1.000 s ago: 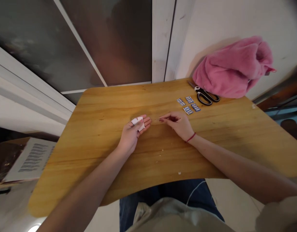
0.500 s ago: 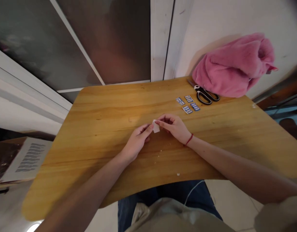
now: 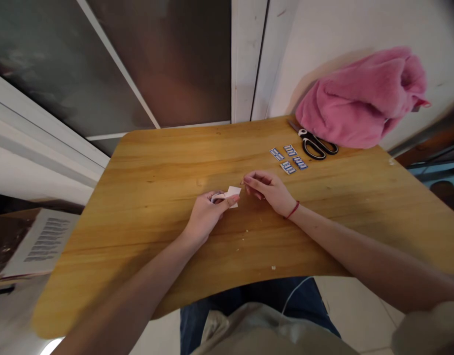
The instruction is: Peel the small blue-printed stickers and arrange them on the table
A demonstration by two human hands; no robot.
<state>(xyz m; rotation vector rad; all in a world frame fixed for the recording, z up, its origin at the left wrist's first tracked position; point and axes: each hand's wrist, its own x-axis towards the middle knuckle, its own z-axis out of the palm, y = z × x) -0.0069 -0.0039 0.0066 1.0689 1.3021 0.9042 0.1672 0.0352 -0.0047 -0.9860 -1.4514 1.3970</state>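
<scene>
My left hand is closed on a small piece of white paper, pinched between thumb and fingers just above the table. A curved white strip shows beside it at the fingers; I cannot tell whether the two are joined. My right hand, with a red string around its wrist, is just to the right of the paper and apart from it. Its fingers are loosely bent and slightly apart, with nothing visible in them. Beyond it, several small blue-and-white striped pieces lie together on the table.
Black-handled scissors lie on the wooden table beside a pink plush bag-like item against the wall. Tiny white scraps lie near the front edge. A cardboard box stands beyond the left edge.
My right hand has let go of the white paper and moved slightly right. The paper stays in my left hand, now turned so that more of it and a curved strip show.
</scene>
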